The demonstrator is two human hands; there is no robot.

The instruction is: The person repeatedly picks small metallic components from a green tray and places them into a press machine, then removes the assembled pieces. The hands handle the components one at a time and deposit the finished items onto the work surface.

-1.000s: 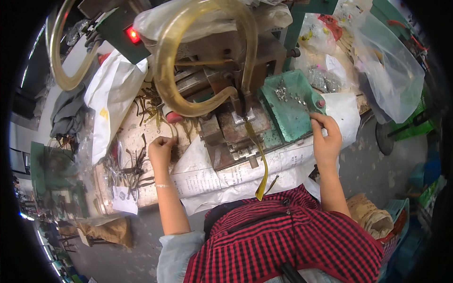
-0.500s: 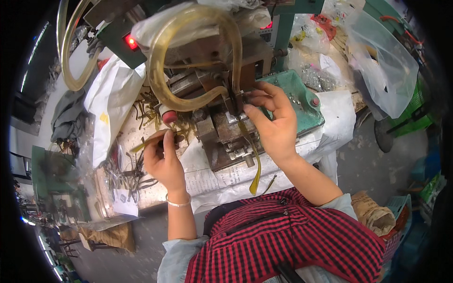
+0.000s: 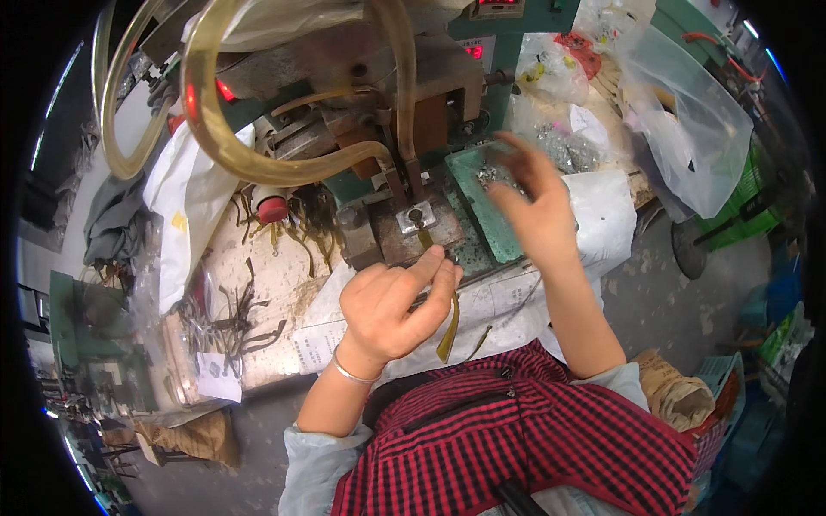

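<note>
Olive-yellow strip [image 3: 449, 328], its far end at the silver plate [image 3: 416, 217] and its broader tail pointing toward you. Nearest to you and farthest below the plate is your red-and-black checked apron [image 3: 516, 430]. A short dark strip [image 3: 480, 342] lies between apron and plate, just right of the tail. Printed paper [image 3: 516, 303] spreads on the near side of the plate, to its right. Your left hand [image 3: 387, 310], with a bracelet [image 3: 353, 370] at the wrist, is just on the near side of the plate; thumb and forefinger are together, pinched on the strip, which shows above and below them. Dark strips [image 3: 245, 322] lie in a loose bunch well to the left of the plate and nearer to you. Right of the plate sits a green tray [image 3: 499, 236] with metal bits [image 3: 492, 176]. Your right hand [image 3: 538, 202], blurred, is above the tray's right side, its fingers apart. Left of the plate stand a red knob [image 3: 272, 209] and, beside it, more olive strips [image 3: 301, 234]. Beyond the plate, a yellowish hose [image 3: 202, 103] loops in front of the machine [image 3: 344, 64]. Farther off, to the plate's right, hangs a clear plastic bag [image 3: 688, 120].
</note>
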